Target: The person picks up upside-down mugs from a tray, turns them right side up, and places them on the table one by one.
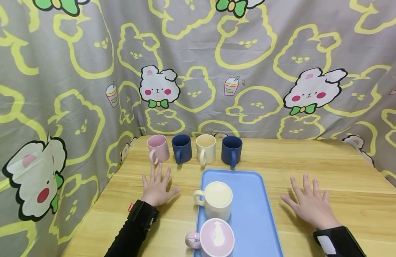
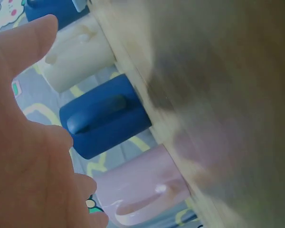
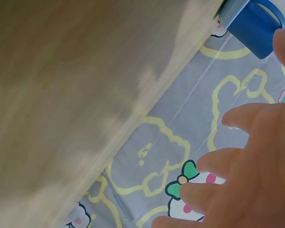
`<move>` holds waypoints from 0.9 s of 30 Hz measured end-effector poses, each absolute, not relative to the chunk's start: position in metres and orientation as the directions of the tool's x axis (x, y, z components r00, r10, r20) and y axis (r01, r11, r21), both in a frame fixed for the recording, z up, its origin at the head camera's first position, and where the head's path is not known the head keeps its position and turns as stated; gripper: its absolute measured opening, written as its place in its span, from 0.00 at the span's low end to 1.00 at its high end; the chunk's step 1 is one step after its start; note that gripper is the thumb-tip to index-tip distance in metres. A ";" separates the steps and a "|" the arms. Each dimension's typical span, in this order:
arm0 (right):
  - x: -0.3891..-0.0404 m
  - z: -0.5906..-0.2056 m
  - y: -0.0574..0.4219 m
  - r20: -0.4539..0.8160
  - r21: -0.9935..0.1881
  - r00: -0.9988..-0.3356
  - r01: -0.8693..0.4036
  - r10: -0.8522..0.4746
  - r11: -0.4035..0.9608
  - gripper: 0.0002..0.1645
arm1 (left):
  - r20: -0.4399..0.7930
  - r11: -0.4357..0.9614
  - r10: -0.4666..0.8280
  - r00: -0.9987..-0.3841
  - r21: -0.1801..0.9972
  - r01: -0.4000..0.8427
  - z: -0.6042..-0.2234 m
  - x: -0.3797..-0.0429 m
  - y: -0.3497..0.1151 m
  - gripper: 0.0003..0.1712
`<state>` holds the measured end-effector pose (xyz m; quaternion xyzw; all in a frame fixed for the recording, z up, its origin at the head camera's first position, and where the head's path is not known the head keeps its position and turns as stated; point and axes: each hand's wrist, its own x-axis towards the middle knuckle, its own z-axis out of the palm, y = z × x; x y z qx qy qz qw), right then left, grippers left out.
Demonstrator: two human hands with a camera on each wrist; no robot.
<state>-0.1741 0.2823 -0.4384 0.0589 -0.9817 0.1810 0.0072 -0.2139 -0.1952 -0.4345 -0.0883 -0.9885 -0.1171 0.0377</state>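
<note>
My left hand (image 1: 158, 189) is spread palm down over the table, left of the tray, its fingertips just in front of a pink mug (image 1: 158, 148). To that mug's right stand a navy mug (image 1: 182, 148), a cream mug (image 1: 206, 149) and another navy mug (image 1: 231, 150), handles toward me. My right hand (image 1: 310, 205) is spread out right of the blue tray (image 1: 252, 210), holding nothing. On the tray's left side sit a cream mug (image 1: 218, 200) and, nearer me, a pink mug (image 1: 217, 237), their handles pointing left past the rim. In the left wrist view the navy mug (image 2: 107, 116) shows beyond my fingers.
The wooden table (image 1: 313, 153) runs back to a grey curtain (image 1: 198, 53) with yellow outlines and white rabbit faces. More of this curtain (image 1: 79, 117) hangs along the left side. The back row of mugs stands behind the tray's far edge.
</note>
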 end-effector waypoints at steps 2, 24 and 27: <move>-0.173 -0.439 0.282 0.032 -0.364 -0.993 -0.117 -0.113 0.924 0.53 | 0.101 0.960 0.169 -0.980 0.209 0.187 -0.435 -0.212 -0.195 0.51; -0.175 -0.438 0.282 0.074 -0.375 -0.991 -0.134 -0.114 0.917 0.49 | 0.029 0.563 0.636 -0.771 0.666 0.490 -0.424 -0.207 -0.160 0.30; -0.174 -0.438 0.281 0.081 -0.384 -0.990 -0.140 -0.118 0.913 0.48 | 0.036 0.519 0.668 -0.744 0.693 0.500 -0.429 -0.210 -0.151 0.16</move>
